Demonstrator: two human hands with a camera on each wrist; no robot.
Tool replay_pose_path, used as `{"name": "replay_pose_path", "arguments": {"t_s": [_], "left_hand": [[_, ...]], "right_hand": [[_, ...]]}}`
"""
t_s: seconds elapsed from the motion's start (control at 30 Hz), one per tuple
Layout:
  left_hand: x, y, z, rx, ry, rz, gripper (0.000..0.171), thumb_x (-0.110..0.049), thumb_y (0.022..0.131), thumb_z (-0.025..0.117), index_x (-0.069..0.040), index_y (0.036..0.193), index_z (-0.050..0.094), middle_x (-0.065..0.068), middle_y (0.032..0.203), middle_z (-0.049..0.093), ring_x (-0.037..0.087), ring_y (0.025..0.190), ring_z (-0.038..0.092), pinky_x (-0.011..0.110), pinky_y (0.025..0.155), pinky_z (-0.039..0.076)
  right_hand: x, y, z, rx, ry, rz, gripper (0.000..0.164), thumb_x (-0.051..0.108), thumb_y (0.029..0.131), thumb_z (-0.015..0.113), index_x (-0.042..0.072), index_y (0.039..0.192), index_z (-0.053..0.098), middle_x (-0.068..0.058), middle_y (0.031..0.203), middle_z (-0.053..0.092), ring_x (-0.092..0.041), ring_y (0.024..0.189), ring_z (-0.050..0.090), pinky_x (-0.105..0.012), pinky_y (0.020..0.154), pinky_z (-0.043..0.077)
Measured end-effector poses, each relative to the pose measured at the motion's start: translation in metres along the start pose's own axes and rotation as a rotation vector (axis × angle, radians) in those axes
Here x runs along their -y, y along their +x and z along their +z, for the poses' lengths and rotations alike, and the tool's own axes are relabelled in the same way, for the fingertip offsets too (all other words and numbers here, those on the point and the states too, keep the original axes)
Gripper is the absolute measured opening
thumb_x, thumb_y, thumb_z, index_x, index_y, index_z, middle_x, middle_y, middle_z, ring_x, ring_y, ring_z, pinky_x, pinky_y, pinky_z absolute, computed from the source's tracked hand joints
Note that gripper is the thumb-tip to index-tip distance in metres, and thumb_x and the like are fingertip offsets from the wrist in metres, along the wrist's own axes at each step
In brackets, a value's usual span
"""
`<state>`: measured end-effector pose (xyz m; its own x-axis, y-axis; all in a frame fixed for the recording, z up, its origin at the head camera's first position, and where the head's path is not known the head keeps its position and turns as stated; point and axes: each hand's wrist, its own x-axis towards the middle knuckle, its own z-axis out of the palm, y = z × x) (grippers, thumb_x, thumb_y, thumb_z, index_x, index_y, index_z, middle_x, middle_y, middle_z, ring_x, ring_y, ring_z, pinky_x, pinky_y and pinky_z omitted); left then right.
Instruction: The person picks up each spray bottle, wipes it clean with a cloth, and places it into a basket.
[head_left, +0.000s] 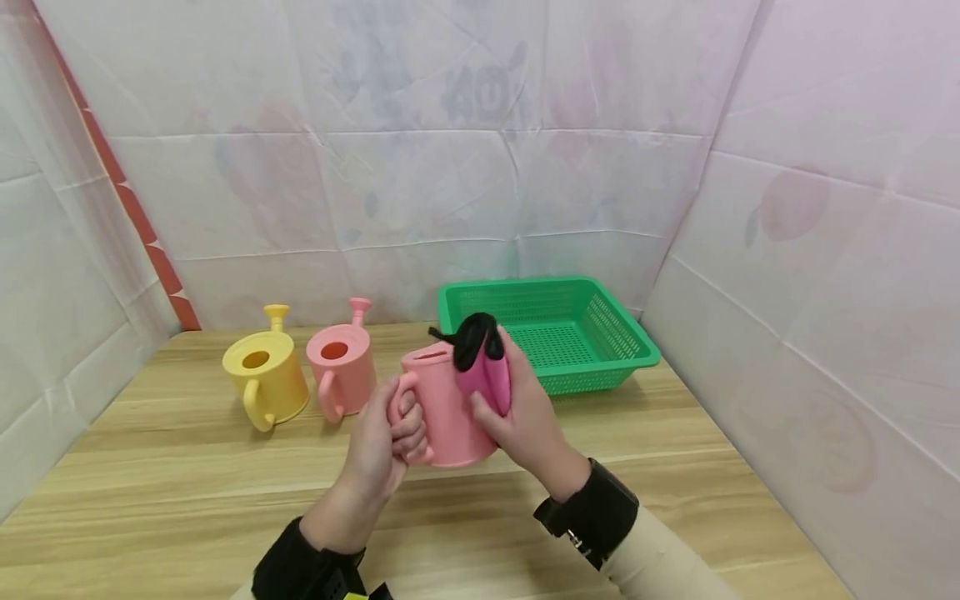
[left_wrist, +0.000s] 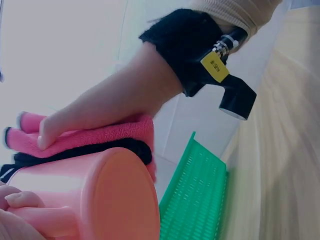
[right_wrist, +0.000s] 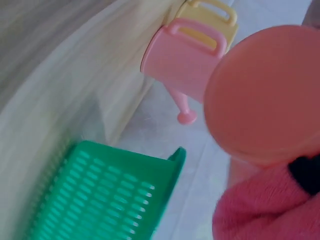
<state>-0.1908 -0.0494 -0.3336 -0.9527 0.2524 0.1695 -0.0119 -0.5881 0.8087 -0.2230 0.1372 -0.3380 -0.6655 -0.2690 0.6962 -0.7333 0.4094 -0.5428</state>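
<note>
Left grip (head_left: pixel 390 437) wrapped round handle (left_wrist: pixel 50 220) of pink watering can (head_left: pixel 447 421), raised above bench (head_left: pixel 150 500). Right grip (head_left: pixel 531 421) holds black-trimmed pink cloth (head_left: pixel 483 382) against can's side. Looks like wiping: best keep handle steady, cloth flat, pressure light.

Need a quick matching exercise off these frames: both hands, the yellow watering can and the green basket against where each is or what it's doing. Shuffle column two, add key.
Column 1
1. left hand
2. right hand
3. yellow watering can
4. green basket

Column 2
A. stands left of the standing pink can
B. holds the pink-and-black cloth
C. has perforated walls, farther back than both hands
D. grips the handle of the raised pink can

Pairs: 1-D, 2-B, 3-A, 4-C
</note>
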Motion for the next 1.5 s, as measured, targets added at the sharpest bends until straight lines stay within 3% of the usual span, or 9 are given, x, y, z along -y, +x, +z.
{"name": "replay_pose_path", "arguments": {"t_s": [0.13, 0.27, 0.43, 0.6, 0.77, 0.87, 0.97, 1.17, 1.5], "left_hand": [[-0.001, 0.000, 0.001, -0.024, 0.017, -0.008, 0.039, -0.034, 0.102, 0.029, -0.013, 0.068, 0.028, -0.004, 0.050, 0.024, 0.011, 0.040, 0.022, 0.023, 0.042, 0.020], [-0.003, 0.001, 0.002, -0.015, -0.012, 0.013, 0.039, -0.032, 0.102, 0.027, -0.014, 0.067, 0.028, -0.004, 0.049, 0.023, 0.011, 0.040, 0.020, 0.023, 0.041, 0.018], [-0.004, 0.002, 0.000, 0.000, -0.036, 0.062, 0.041, -0.033, 0.102, 0.027, -0.013, 0.066, 0.026, -0.003, 0.050, 0.021, 0.011, 0.040, 0.019, 0.024, 0.041, 0.016], [-0.007, 0.003, -0.001, -0.016, -0.036, 0.103, 0.043, -0.034, 0.102, 0.026, -0.013, 0.064, 0.025, -0.002, 0.050, 0.019, 0.012, 0.041, 0.017, 0.027, 0.042, 0.014], [-0.008, 0.005, 0.000, -0.061, -0.042, 0.131, 0.042, -0.034, 0.102, 0.028, -0.013, 0.066, 0.029, -0.002, 0.052, 0.021, 0.010, 0.042, 0.019, 0.026, 0.041, 0.014], [-0.008, 0.005, 0.000, -0.100, -0.034, 0.150, 0.041, -0.033, 0.102, 0.031, -0.013, 0.066, 0.033, -0.002, 0.053, 0.023, 0.007, 0.041, 0.024, 0.025, 0.042, 0.014], [-0.007, 0.005, 0.000, -0.134, -0.039, 0.156, 0.042, -0.031, 0.102, 0.032, -0.013, 0.064, 0.034, -0.003, 0.053, 0.024, 0.005, 0.041, 0.027, 0.023, 0.042, 0.013], [-0.004, 0.004, 0.000, -0.118, -0.030, 0.137, 0.042, -0.031, 0.102, 0.032, -0.012, 0.064, 0.034, -0.004, 0.051, 0.023, 0.005, 0.041, 0.023, 0.023, 0.042, 0.012], [0.012, 0.000, 0.006, -0.088, 0.106, 0.025, 0.037, -0.030, 0.102, 0.029, -0.011, 0.081, 0.052, -0.005, 0.052, 0.035, 0.006, 0.042, 0.026, 0.020, 0.041, 0.021]], "right_hand": [[-0.003, -0.003, -0.002, 0.016, 0.185, 0.223, 0.049, 0.017, 0.089, 0.055, 0.016, 0.134, 0.034, -0.011, 0.104, 0.055, -0.020, 0.084, 0.058, -0.035, 0.068, 0.052], [-0.003, -0.007, 0.000, 0.024, 0.244, 0.273, 0.042, 0.017, 0.092, 0.053, 0.015, 0.130, 0.035, -0.011, 0.102, 0.054, -0.021, 0.083, 0.059, -0.035, 0.067, 0.053], [0.002, -0.008, 0.005, 0.028, 0.197, 0.142, 0.059, 0.017, 0.090, 0.056, 0.022, 0.141, 0.027, -0.002, 0.123, 0.050, -0.018, 0.098, 0.055, -0.034, 0.077, 0.051], [0.009, -0.011, 0.012, -0.015, -0.052, -0.105, 0.077, 0.021, 0.083, 0.059, 0.011, 0.148, 0.019, -0.006, 0.146, 0.033, -0.023, 0.123, 0.042, -0.042, 0.096, 0.040], [0.014, -0.023, 0.022, -0.099, -0.404, -0.333, 0.066, 0.032, 0.086, 0.053, 0.000, 0.140, 0.034, -0.022, 0.141, 0.035, -0.036, 0.123, 0.041, -0.055, 0.091, 0.039], [0.017, -0.029, 0.027, -0.112, -0.516, -0.418, 0.056, 0.037, 0.093, 0.044, 0.002, 0.136, 0.041, -0.023, 0.139, 0.037, -0.038, 0.120, 0.043, -0.053, 0.086, 0.042], [0.020, -0.031, 0.028, -0.101, -0.557, -0.437, 0.052, 0.038, 0.095, 0.040, 0.004, 0.135, 0.043, -0.022, 0.140, 0.037, -0.037, 0.121, 0.042, -0.051, 0.087, 0.041], [0.018, -0.031, 0.026, -0.084, -0.530, -0.412, 0.056, 0.035, 0.091, 0.051, 0.004, 0.137, 0.041, -0.021, 0.141, 0.035, -0.036, 0.121, 0.042, -0.051, 0.088, 0.042], [0.019, -0.017, 0.014, -0.080, -0.473, -0.334, 0.069, 0.033, 0.081, 0.063, 0.004, 0.139, 0.038, -0.019, 0.143, 0.033, -0.037, 0.125, 0.039, -0.054, 0.089, 0.041]]}}
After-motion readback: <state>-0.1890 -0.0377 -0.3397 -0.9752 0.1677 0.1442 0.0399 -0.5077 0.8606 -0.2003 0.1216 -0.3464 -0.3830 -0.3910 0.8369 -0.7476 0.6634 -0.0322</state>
